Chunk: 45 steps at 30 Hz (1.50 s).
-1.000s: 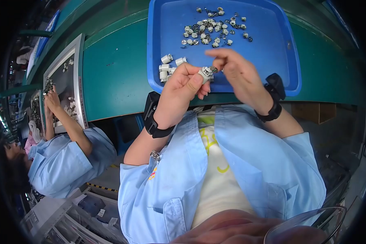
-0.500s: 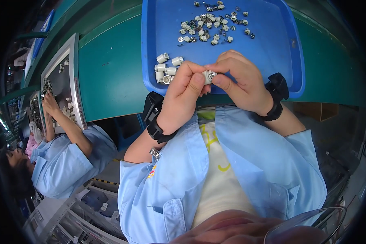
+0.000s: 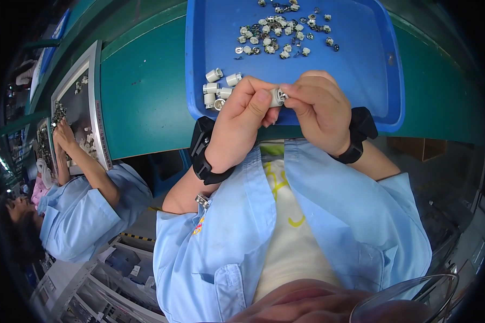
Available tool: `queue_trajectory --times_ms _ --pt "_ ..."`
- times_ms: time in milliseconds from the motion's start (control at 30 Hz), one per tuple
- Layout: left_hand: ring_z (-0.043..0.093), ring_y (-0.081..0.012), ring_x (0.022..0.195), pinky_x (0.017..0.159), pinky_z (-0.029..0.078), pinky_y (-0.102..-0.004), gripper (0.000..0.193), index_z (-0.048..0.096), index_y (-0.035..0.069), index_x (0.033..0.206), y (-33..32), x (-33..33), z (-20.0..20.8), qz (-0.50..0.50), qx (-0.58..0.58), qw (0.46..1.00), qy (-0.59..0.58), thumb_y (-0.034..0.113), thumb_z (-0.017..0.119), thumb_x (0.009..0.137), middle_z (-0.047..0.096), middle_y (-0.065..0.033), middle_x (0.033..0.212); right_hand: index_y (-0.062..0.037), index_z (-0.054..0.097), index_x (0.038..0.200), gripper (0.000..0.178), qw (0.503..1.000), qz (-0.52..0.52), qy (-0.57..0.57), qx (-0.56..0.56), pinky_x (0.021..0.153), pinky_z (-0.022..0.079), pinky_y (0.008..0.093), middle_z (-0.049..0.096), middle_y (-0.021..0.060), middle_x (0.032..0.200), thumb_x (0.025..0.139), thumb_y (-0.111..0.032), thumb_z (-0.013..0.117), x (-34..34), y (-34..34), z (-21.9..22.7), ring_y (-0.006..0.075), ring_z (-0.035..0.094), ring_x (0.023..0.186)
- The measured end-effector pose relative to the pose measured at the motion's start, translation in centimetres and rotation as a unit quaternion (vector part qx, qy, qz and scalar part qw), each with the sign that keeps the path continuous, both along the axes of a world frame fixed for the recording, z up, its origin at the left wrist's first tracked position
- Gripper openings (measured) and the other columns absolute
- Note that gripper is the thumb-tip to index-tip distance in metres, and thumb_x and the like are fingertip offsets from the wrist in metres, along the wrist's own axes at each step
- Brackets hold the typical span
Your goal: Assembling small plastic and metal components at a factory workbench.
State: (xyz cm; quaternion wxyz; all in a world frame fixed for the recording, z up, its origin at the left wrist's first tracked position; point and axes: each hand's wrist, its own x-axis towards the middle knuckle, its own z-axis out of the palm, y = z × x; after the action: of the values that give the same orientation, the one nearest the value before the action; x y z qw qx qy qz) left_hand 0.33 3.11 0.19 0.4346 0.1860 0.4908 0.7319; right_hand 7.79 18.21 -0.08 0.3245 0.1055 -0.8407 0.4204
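Over the near edge of a blue tray (image 3: 355, 75), my left hand (image 3: 237, 124) pinches a white cylindrical socket (image 3: 277, 98) between thumb and fingers. Small metal pieces show at the socket's right end. My right hand (image 3: 324, 114) is closed there, thumb and forefinger touching the metal end; its fingertips partly cover what they grip. Just left of my left hand, several similar white cylinders (image 3: 214, 75) lie in the tray. Farther back in it are scattered small white-and-metal inserts (image 3: 269, 33) and round metal bits.
The tray stands on a green table (image 3: 140, 102). To the left, a co-worker's hands (image 3: 64, 134) handle small parts over a metal-framed tray (image 3: 98, 102). Black bands with boxy units (image 3: 364, 124) sit on my wrists. A cardboard box (image 3: 417, 149) is below the table at right.
My right hand has shifted slightly down, and its fingertips have drawn a little apart from my left fingers, showing more of the socket's metal end. My left hand still holds the socket.
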Motion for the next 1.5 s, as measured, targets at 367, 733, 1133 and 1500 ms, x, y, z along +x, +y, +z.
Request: queue_trajectory --times_ms 367,733,1133,1500 --pt "0.044 -0.0127 0.070 0.064 0.036 -0.0243 0.028 0.048 0.005 0.105 -0.2 -0.2 -1.0 0.002 0.063 0.998 -0.025 0.029 0.040 0.094 0.050 -0.0046 0.079 -0.0002 0.053 0.092 0.010 0.980 0.008 -0.058 -0.192 0.074 0.042 0.0253 0.055 0.0074 0.090 0.087 -0.010 0.054 0.7 0.4 -0.3 0.0138 0.052 0.080" --pt "0.047 -0.0138 0.077 0.070 0.039 -0.0254 0.031 0.046 0.003 0.108 -0.4 -0.7 -1.5 -0.024 0.192 0.978 -0.080 0.030 0.040 0.094 0.051 -0.0071 0.086 -0.0012 0.057 0.104 0.020 0.945 0.030 -0.106 -0.309 0.060 0.036 0.0151 0.054 -0.0020 0.082 0.091 -0.014 0.051 1.0 1.2 0.5 0.0020 0.043 0.068" --pt "0.048 -0.0152 0.074 0.068 0.040 -0.0254 0.035 0.046 0.001 0.107 -0.7 -0.8 -1.6 -0.043 0.199 0.975 -0.092 0.032 0.038 0.094 0.052 -0.0099 0.082 -0.0014 0.058 0.103 0.020 0.939 0.033 -0.119 -0.320 0.064 0.039 0.0158 0.057 -0.0013 0.086 0.091 -0.015 0.051 0.8 0.9 0.3 0.0024 0.047 0.074" --pt "0.048 -0.0150 0.074 0.068 0.041 -0.0255 0.034 0.046 0.001 0.108 -0.9 -0.6 -1.7 -0.032 0.193 0.975 -0.107 0.031 0.037 0.095 0.053 -0.0091 0.082 -0.0018 0.056 0.104 0.023 0.868 0.104 -0.183 -0.451 0.073 0.047 0.0222 0.059 0.0020 0.095 0.092 -0.019 0.049 1.3 1.4 0.5 0.0068 0.056 0.082"
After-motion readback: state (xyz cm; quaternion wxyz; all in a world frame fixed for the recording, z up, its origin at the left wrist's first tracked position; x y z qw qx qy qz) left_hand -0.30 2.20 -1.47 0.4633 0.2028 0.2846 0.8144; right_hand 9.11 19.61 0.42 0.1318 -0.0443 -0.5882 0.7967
